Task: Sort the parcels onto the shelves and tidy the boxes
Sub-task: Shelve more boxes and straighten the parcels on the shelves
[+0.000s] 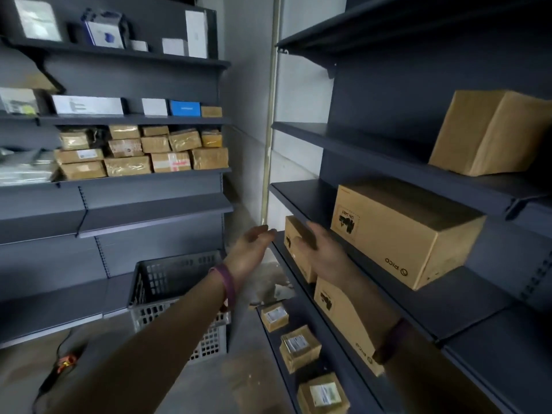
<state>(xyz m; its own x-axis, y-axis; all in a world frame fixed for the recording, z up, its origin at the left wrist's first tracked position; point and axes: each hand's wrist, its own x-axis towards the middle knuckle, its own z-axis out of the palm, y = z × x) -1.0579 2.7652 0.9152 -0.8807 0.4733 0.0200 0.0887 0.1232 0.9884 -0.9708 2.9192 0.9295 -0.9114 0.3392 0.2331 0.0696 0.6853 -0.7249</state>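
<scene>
Both my arms reach forward toward the right-hand dark shelf unit. My left hand is open in the air, fingers relaxed, just left of the shelf's edge. My right hand is open too, fingers straight, in front of a cardboard box on a lower shelf; whether it touches the box I cannot tell. A second such box lies nearer me on that shelf, partly behind my right forearm. A large PICO box sits one shelf higher. A plain brown box stands above that.
Three small labelled parcels lie on the lowest right shelf. A grey plastic crate stands on the floor between the units. The left shelves hold several taped brown parcels and white boxes. An orange-tipped cable lies on the floor.
</scene>
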